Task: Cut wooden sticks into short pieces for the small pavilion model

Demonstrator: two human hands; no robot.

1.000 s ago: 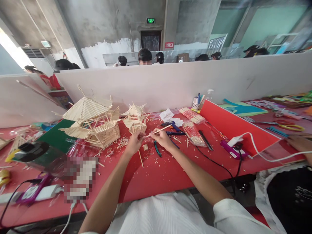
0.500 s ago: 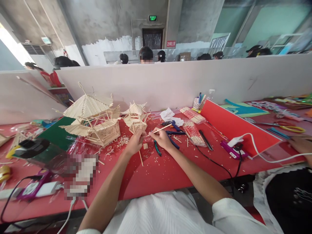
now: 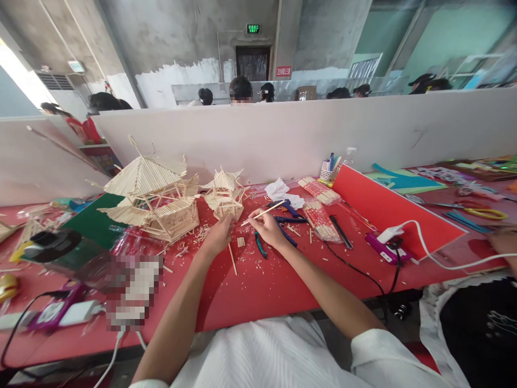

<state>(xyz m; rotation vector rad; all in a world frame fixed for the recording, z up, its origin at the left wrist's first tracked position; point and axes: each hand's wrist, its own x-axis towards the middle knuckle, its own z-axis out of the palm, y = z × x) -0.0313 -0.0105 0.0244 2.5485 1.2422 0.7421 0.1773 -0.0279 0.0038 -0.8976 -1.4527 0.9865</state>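
My right hand [image 3: 266,226] is closed on a thin wooden stick [image 3: 271,208], which slants up to the right with its lower end close to my left hand. My left hand [image 3: 220,235] is closed, fingertips together; what they pinch, if anything, is too small to make out. Just behind that hand stands a small pavilion model [image 3: 224,196] built of sticks. A larger two-roofed pavilion model [image 3: 149,196] is further left. Under my left hand a loose stick [image 3: 233,260] lies on the red tabletop, beside a short row of cut stick pieces [image 3: 241,242].
Teal-handled pliers [image 3: 260,245] and blue-handled pliers [image 3: 291,215] lie near my right hand. Behind are bagged stick bundles [image 3: 321,218] and crumpled tissue [image 3: 280,189]. A red board [image 3: 391,215] and purple power strip [image 3: 382,249] stand right. A co-worker's hand [image 3: 504,240] shows there.
My left hand has shifted slightly left, away from my right fingers. The stick in my right hand slants more steeply, its lower end further left. The co-worker's hand has moved right.
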